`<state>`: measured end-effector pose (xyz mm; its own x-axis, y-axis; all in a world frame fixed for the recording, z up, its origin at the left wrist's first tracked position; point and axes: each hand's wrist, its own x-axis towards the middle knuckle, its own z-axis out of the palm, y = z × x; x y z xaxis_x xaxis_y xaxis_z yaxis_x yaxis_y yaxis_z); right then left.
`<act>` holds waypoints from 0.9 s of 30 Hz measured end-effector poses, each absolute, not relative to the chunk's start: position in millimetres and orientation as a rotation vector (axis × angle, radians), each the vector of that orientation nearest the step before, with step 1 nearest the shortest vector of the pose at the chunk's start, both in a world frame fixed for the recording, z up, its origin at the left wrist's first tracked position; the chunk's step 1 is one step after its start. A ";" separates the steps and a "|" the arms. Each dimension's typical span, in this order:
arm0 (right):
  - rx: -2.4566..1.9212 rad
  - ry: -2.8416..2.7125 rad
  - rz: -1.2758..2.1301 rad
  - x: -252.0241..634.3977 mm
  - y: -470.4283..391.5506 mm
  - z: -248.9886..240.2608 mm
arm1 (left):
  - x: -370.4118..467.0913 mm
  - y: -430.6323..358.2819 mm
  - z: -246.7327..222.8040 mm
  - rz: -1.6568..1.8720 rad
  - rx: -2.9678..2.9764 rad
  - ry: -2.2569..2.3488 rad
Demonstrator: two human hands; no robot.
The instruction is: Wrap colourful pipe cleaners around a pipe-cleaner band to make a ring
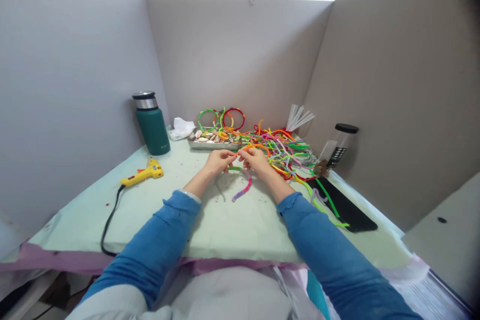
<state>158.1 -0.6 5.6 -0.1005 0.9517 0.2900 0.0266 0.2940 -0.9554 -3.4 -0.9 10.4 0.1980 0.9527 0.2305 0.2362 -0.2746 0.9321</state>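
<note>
Near the middle of the table, my left hand and my right hand are close together, both with pinched fingers. Between their fingertips runs an orange pipe cleaner, which curves up over the right hand. Just below my hands lies an arched headband. Green, pink and purple fuzzy wrapping covers its top and right side, while its left leg is thin and grey. My fingers hide part of the orange strand and the headband's upper left.
A metal tray of wooden slices stands behind my hands, with wrapped hoops at its back. Loose pipe cleaners pile at right, near a black mat and clear bottle. Left are a yellow glue gun and green flask.
</note>
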 end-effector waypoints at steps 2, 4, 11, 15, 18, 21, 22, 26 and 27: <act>-0.963 -1.454 0.994 154.3 -2.9 6.4 | -1.3 -2.6 11.5 1.126 1.682 1.148; -0.949 -1.461 0.982 153.2 -4.6 7.4 | -0.7 -3.2 12.4 1.140 1.682 1.131; -0.837 -1.534 1.014 156.7 -5.8 7.7 | -3.6 -4.9 14.2 1.096 1.584 0.900; -0.809 -1.571 1.000 157.7 -5.1 7.3 | -3.5 -8.6 17.2 1.050 1.510 0.834; -0.817 -1.577 1.002 158.0 -5.2 7.2 | -2.9 -9.5 18.5 1.054 1.509 0.850; -0.815 -1.595 0.974 158.6 -5.0 6.4 | -2.5 -8.5 18.3 1.077 1.486 0.905; -0.811 -1.603 0.960 158.5 -4.7 5.9 | -2.5 -8.0 18.1 1.083 1.482 0.922; -0.816 -1.617 0.933 156.4 -2.9 4.3 | -1.9 -6.8 17.0 1.097 1.483 0.955; -0.825 -1.620 0.927 155.9 -2.5 4.5 | -1.8 -6.6 17.0 1.116 1.474 0.951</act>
<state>155.9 -2.5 4.5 -0.2156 0.8712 0.4411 0.0610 0.4629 -0.8843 -1.8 -6.6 17.0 0.2608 0.9510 0.1660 0.0129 -0.1753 0.9844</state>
